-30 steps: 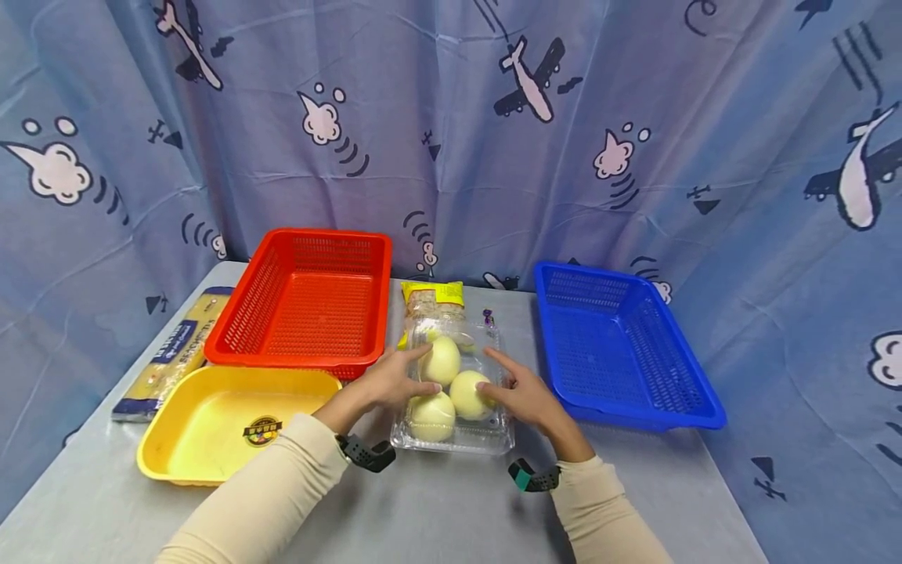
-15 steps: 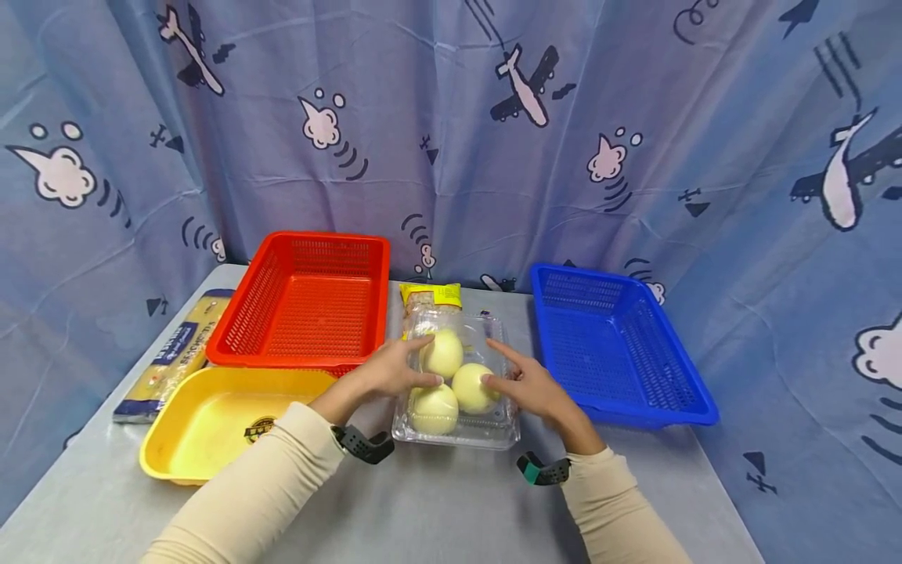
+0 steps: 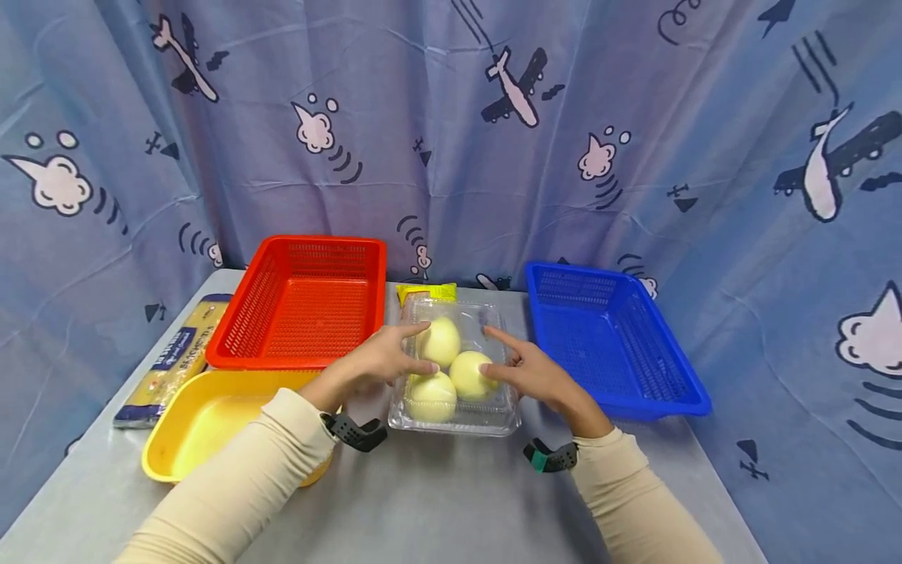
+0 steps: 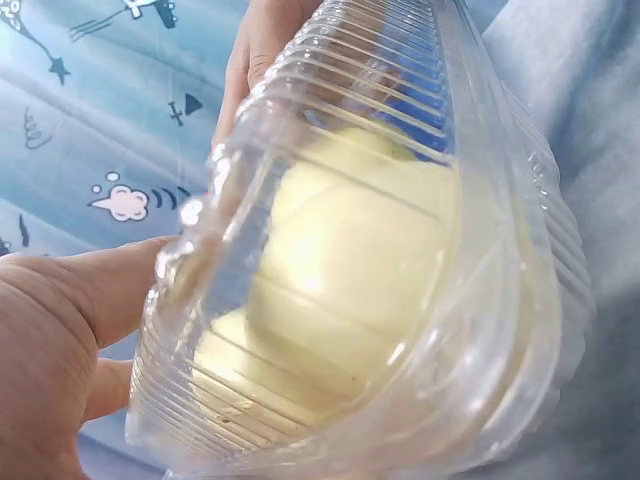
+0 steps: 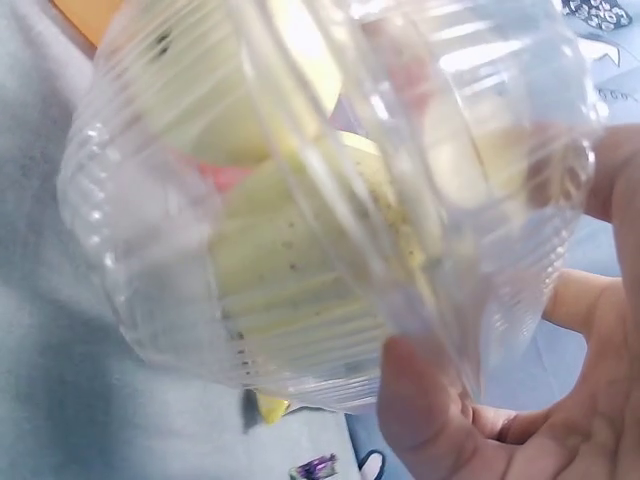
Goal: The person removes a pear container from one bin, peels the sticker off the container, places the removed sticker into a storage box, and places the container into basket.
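A clear plastic clamshell box [image 3: 451,428] with ribbed walls holds pale yellow round fruits [image 3: 432,397], three of them plain to see in the head view. My left hand [image 3: 384,354] grips its left side, thumb and forefinger spread over the lid. On the opposite side my right hand [image 3: 535,374] holds it the same way. The right wrist view shows the thumb [image 5: 425,410] pressing at the box's seam and dark specks on a fruit [image 5: 310,250]. From the left wrist, the fruits [image 4: 340,265] show through the wall. The box is raised above the grey table.
Left stand a red basket [image 3: 377,309] and a yellow basin [image 3: 211,415], beside a long flat food packet [image 3: 176,352]. A blue basket [image 3: 599,360] stands right. Behind the box lies a yellow-topped bag [image 3: 442,292]; a purple-wrapped sweet [image 5: 315,467] lies under it in the right wrist view.
Both hands have lifted the box slightly and moved it away from the body; it now covers more of the yellow-topped bag. The grip looks the same.
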### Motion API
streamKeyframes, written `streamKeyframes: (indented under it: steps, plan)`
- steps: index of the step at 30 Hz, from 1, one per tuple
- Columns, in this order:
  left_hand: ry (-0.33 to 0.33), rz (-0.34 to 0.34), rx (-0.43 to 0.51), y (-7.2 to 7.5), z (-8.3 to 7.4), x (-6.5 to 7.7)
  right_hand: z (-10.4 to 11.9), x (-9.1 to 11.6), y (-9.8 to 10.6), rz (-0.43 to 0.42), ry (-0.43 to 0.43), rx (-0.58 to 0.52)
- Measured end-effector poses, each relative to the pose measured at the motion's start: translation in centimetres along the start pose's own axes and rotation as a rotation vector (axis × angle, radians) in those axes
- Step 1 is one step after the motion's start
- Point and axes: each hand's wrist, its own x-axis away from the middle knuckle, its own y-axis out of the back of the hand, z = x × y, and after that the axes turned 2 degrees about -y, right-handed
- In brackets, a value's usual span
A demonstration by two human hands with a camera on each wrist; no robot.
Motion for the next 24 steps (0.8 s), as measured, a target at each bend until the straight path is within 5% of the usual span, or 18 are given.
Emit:
streamKeyframes:
  steps: [11,24]
  plan:
    - [0.003,0.009,-0.015,3.0,-2.2,0.9,3.9,-0.1,1.1,0.044,-0.051,-0.012]
    - [0.072,0.046,0.16,7.2,-3.7,2.0,8.2,-1.9,1.3,0.081,-0.075,-0.021]
